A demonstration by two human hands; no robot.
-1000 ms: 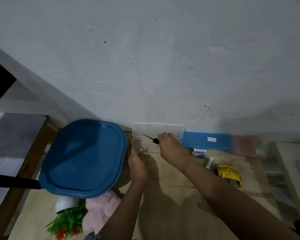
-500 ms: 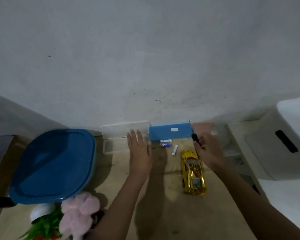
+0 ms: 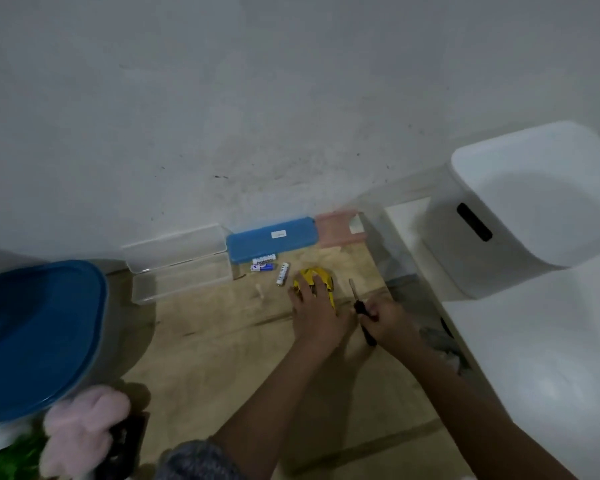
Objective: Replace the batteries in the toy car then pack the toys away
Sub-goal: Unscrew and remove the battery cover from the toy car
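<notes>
The yellow toy car (image 3: 321, 280) lies on the wooden table, mostly covered by my left hand (image 3: 314, 313), which grips it from above. Just right of the car, my right hand (image 3: 385, 315) holds a black-handled screwdriver (image 3: 360, 308) with its metal tip pointing away from me. Three batteries lie beyond the car: a white one (image 3: 282, 274) standing alone and two blue-and-white ones (image 3: 263, 265) side by side. A clear plastic box (image 3: 184, 278) with its lid open rests against the wall.
A blue case (image 3: 272, 239) and a pink item (image 3: 338, 228) line the wall. A big blue-lidded bin (image 3: 35, 337) stands at left, with a pink plush toy (image 3: 84, 431) and green plant (image 3: 11, 459) below it. A white appliance (image 3: 534, 209) blocks the right.
My left hand has moved right from the clear box onto the car. My right hand, still gripping the screwdriver, has come down beside the car. The view has swung to the right.
</notes>
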